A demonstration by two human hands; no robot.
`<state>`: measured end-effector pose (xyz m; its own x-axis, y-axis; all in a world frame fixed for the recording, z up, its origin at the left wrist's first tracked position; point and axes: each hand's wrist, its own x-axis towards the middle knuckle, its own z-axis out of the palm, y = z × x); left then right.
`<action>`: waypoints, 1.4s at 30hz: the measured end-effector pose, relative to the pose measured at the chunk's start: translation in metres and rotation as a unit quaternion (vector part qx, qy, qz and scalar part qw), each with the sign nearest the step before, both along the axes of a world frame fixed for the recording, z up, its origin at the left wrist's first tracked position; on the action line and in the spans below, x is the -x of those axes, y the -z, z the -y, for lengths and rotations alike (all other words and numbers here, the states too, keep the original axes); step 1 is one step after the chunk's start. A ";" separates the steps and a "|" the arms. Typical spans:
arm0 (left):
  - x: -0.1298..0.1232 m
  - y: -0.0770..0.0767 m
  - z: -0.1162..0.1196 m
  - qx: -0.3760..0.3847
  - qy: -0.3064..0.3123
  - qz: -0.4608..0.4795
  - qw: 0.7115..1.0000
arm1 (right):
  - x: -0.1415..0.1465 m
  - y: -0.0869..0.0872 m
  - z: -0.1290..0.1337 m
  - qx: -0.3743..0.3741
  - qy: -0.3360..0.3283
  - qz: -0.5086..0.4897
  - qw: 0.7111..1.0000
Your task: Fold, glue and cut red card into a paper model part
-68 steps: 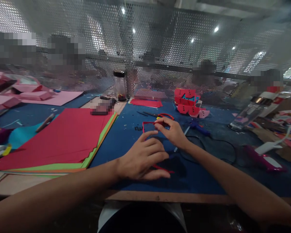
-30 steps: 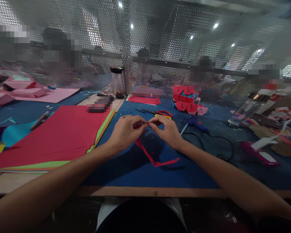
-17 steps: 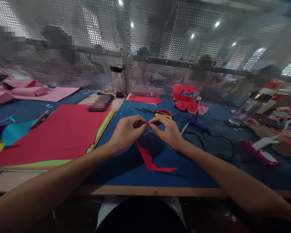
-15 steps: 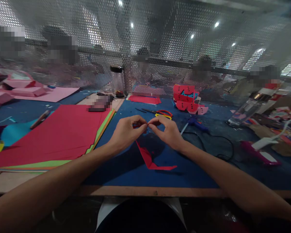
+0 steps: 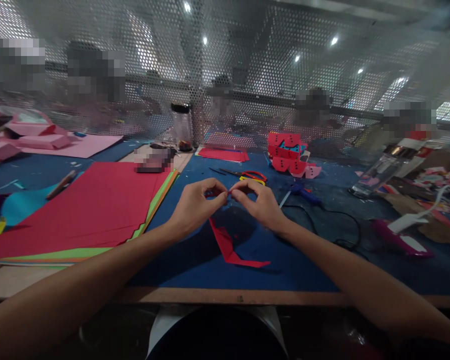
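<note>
Above the blue mat my left hand (image 5: 198,202) is closed, thumb against fingertips, on a red paper strip (image 5: 227,245). The strip is folded, and its bent length hangs below that hand with the lower end turned to the right. Opposite it, my right hand (image 5: 255,201) pinches at the same small red bit of paper between the two sets of fingertips. Most of what lies inside the fingers is hidden. Just beyond my hands lie scissors (image 5: 253,175) with red and yellow handles.
A stack of red sheets (image 5: 97,200) over other colours lies left. At right are a blue glue gun (image 5: 305,193) with a black cord, a magenta tool (image 5: 401,239) and a tilted clear bottle (image 5: 378,172). A red paper model (image 5: 288,152) stands behind, before a perforated metal screen (image 5: 247,60).
The hanging strip has swung slightly to the left and down. My fingertips have drawn slightly apart, with red paper showing between them.
</note>
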<state>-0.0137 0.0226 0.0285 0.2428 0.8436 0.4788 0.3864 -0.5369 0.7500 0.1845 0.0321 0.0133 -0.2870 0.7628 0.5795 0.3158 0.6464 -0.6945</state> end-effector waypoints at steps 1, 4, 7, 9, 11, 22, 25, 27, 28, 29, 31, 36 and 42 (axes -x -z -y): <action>0.000 0.000 0.000 -0.001 0.001 0.003 1.000 | -0.001 -0.001 -0.001 0.028 -0.008 -0.021 0.999; -0.001 0.000 0.001 -0.003 0.012 0.013 1.000 | -0.001 -0.003 -0.003 0.098 -0.035 -0.077 0.992; -0.001 0.000 0.002 -0.006 0.023 0.020 1.000 | 0.000 -0.003 -0.004 0.124 -0.046 -0.085 0.988; -0.002 0.000 0.002 -0.005 0.026 0.024 0.999 | 0.002 -0.003 -0.003 0.132 -0.057 -0.087 0.986; -0.002 0.000 0.002 -0.001 0.027 0.028 0.999 | 0.002 -0.002 -0.003 0.139 -0.068 -0.096 0.983; -0.002 0.001 0.002 -0.006 0.015 0.022 1.000 | 0.004 0.000 0.004 0.045 -0.027 -0.044 0.998; -0.002 0.002 0.001 -0.002 0.016 0.023 1.000 | 0.004 0.002 0.006 -0.048 0.008 -0.001 0.999; -0.002 0.002 0.000 0.005 0.017 0.023 1.000 | 0.003 0.004 0.005 -0.105 0.028 0.043 0.993; -0.002 0.003 0.000 0.008 0.018 0.023 1.000 | 0.002 0.006 0.005 -0.129 0.037 0.064 0.989; -0.002 0.003 0.000 0.010 0.018 0.023 1.000 | 0.001 0.007 0.005 -0.150 0.047 0.084 0.984; -0.002 0.004 -0.001 0.012 0.019 0.024 0.999 | 0.000 0.009 0.004 -0.178 0.061 0.109 0.976; -0.002 0.004 0.000 0.017 0.020 0.026 0.999 | 0.001 0.006 0.006 -0.172 0.053 0.103 0.978; -0.003 0.001 0.001 -0.007 0.021 0.020 1.000 | 0.003 -0.005 0.005 0.087 -0.017 -0.083 0.993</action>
